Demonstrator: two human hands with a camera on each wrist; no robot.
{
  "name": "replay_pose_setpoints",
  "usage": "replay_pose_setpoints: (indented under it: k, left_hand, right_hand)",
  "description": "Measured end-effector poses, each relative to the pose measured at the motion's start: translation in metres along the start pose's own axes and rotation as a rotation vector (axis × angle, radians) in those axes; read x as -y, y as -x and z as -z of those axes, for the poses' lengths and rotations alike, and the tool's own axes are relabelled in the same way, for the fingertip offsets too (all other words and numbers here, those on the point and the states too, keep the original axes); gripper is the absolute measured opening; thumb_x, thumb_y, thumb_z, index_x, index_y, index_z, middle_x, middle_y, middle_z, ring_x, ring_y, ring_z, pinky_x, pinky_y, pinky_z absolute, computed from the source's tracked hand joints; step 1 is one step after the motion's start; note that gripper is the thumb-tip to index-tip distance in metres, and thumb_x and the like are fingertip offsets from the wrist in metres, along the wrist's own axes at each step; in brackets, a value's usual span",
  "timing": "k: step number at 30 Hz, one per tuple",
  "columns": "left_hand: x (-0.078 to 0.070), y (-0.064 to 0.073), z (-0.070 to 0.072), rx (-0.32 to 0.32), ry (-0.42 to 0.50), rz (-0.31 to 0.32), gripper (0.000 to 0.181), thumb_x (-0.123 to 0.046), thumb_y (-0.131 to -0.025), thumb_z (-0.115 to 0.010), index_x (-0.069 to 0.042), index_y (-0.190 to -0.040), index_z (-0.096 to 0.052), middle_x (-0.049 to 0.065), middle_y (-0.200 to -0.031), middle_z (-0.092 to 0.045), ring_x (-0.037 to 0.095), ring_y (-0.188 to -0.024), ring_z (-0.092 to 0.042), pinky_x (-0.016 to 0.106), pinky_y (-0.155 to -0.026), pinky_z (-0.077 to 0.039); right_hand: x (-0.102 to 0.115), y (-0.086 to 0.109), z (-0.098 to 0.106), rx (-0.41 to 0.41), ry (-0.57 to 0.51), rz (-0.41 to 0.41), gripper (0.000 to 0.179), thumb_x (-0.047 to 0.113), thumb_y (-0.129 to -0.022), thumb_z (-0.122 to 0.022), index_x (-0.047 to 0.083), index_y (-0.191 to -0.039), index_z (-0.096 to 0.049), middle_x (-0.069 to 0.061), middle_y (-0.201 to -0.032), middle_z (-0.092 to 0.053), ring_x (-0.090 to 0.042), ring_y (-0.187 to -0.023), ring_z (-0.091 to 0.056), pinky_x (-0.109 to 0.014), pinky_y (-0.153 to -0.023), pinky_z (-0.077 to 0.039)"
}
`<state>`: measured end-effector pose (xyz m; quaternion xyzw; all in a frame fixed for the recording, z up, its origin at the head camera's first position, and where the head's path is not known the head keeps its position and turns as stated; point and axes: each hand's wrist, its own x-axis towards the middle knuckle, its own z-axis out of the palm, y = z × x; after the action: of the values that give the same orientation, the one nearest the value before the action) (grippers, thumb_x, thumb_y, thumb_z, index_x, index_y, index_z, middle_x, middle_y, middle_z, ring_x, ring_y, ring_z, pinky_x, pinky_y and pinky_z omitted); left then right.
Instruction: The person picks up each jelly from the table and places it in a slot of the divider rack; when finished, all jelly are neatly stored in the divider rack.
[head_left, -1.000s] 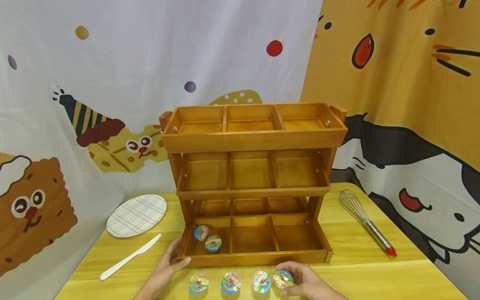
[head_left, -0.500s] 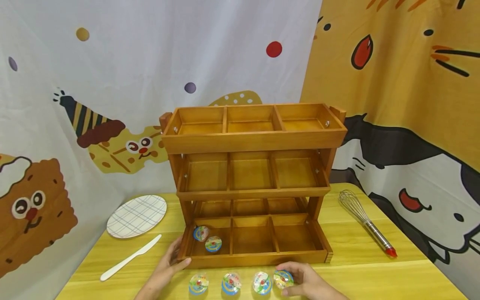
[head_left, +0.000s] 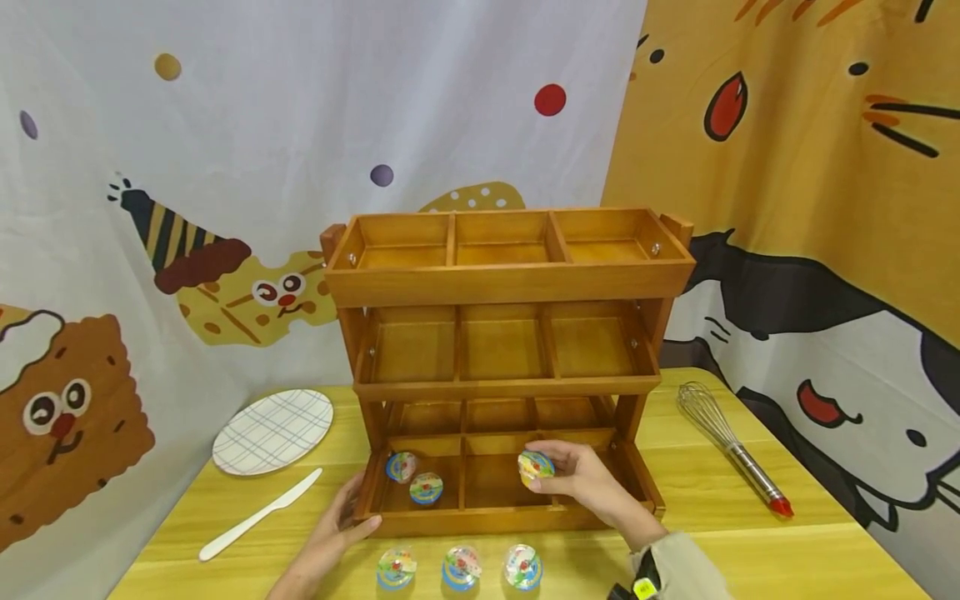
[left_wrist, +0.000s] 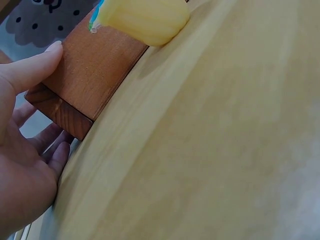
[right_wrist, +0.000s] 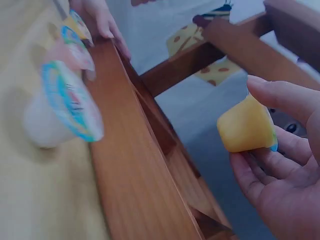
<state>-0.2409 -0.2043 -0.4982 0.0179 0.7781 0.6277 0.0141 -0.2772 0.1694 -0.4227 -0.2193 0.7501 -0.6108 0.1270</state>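
Note:
My right hand (head_left: 581,479) pinches a yellow jelly cup (right_wrist: 245,126) between thumb and fingers, over the middle and right compartments of the bottom tier of a brown wooden rack (head_left: 506,521). The cup's printed lid (head_left: 536,469) faces the head camera. My left hand (head_left: 337,525) holds the rack's bottom left corner, thumb at the front board and fingers round the side (left_wrist: 62,112). Two jelly cups, one at the back (head_left: 402,467) and one nearer the front (head_left: 427,488), lie in the bottom left compartment. Three more stand in a row before the rack: left (head_left: 396,569), middle (head_left: 461,568), right (head_left: 522,567).
Two upper tiers with three compartments each rise above the bottom one. A checked plate (head_left: 273,432) and a white knife (head_left: 261,514) lie on the table to the left. To the right is a whisk (head_left: 735,446). A printed curtain (head_left: 480,100) hangs behind.
My right hand has lifted the rightmost jelly cup from the row on the table and carried it up and slightly left, over the rack's bottom tier. The left hand has stayed put.

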Motion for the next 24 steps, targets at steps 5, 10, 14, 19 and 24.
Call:
replay_pose_setpoints:
  k: [5, 10, 14, 19, 24]
  left_hand:
    - [-0.002, 0.001, 0.000, -0.005, -0.002, -0.016, 0.069, -0.019, -0.080, -0.063, -0.017, -0.138, -0.025, 0.019, -0.136, -0.035, 0.035, -0.118, -0.040, 0.039, -0.087, -0.044]
    - [-0.004, 0.002, -0.001, -0.005, 0.000, -0.018, 0.070, -0.019, -0.079, -0.064, -0.016, -0.138, -0.026, 0.019, -0.135, -0.037, 0.033, -0.117, -0.041, 0.035, -0.087, -0.044]
    - [-0.003, 0.002, -0.001, -0.016, -0.002, -0.019, 0.070, -0.018, -0.079, -0.064, -0.016, -0.138, -0.025, 0.019, -0.136, -0.036, 0.034, -0.118, -0.041, 0.036, -0.087, -0.044]
    - [-0.002, 0.001, -0.002, -0.021, 0.008, -0.028, 0.071, -0.017, -0.078, -0.065, -0.015, -0.138, -0.026, 0.021, -0.136, -0.036, 0.035, -0.116, -0.042, 0.035, -0.086, -0.044]
    - [-0.004, 0.002, -0.002, -0.020, -0.005, -0.023, 0.070, -0.017, -0.079, -0.064, -0.015, -0.138, -0.025, 0.020, -0.136, -0.035, 0.035, -0.118, -0.041, 0.037, -0.087, -0.043]
  right_hand:
    - [-0.009, -0.037, -0.010, -0.041, 0.024, -0.055, 0.056, 0.020, -0.075, -0.070, 0.002, -0.123, -0.048, -0.014, -0.113, -0.057, -0.018, -0.094, -0.056, -0.032, -0.082, -0.049]
    - [-0.024, -0.061, -0.024, -0.040, 0.136, -0.091, 0.056, 0.017, -0.071, -0.074, -0.003, -0.119, -0.052, -0.014, -0.106, -0.060, -0.016, -0.089, -0.057, -0.032, -0.079, -0.049]
    - [-0.029, -0.075, -0.034, -0.029, 0.193, -0.089, 0.057, 0.016, -0.068, -0.076, -0.004, -0.116, -0.053, -0.013, -0.103, -0.062, -0.016, -0.087, -0.058, -0.032, -0.078, -0.050]
    - [-0.037, -0.084, -0.041, -0.053, 0.202, -0.089, 0.054, 0.011, -0.065, -0.077, -0.005, -0.112, -0.055, -0.015, -0.100, -0.062, -0.016, -0.086, -0.058, -0.029, -0.074, -0.051]
    - [-0.042, -0.085, -0.044, -0.070, 0.158, -0.104, 0.053, 0.009, -0.066, -0.076, -0.005, -0.113, -0.054, -0.017, -0.101, -0.060, -0.017, -0.086, -0.057, -0.029, -0.074, -0.051]
